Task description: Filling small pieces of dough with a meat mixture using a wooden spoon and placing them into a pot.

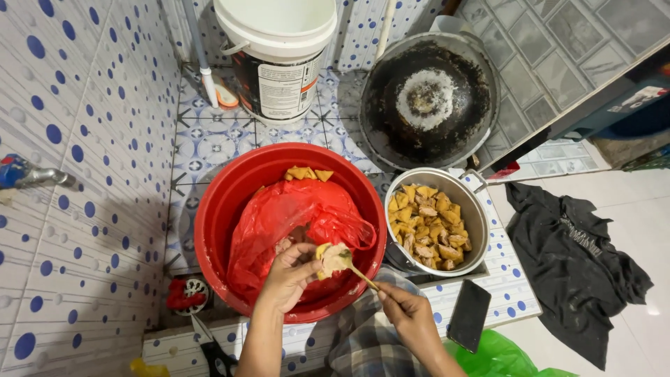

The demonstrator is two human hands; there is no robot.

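Your left hand (289,274): fingers grasping a tofu piece (332,259) above the red basin (218,209); your right hand (405,314): fingers pinching a spoon (357,269) into it; steel pot (474,202) of pieces just beside

Piece of tofu (332,259) in my left hand (292,274): small tan-yellow puff, split open, pale filling showing at the opening. It sits just below frame centre, over the red basin (216,209), pinched between thumb and fingers, opening turned right.

Small utensil (361,275) in my right hand (405,313): thin, yellowish handle, its tip touching the filling in the tofu. It slants from lower right up to the left. I cannot tell whether it is a spoon or a stick; the tip is buried in the filling.
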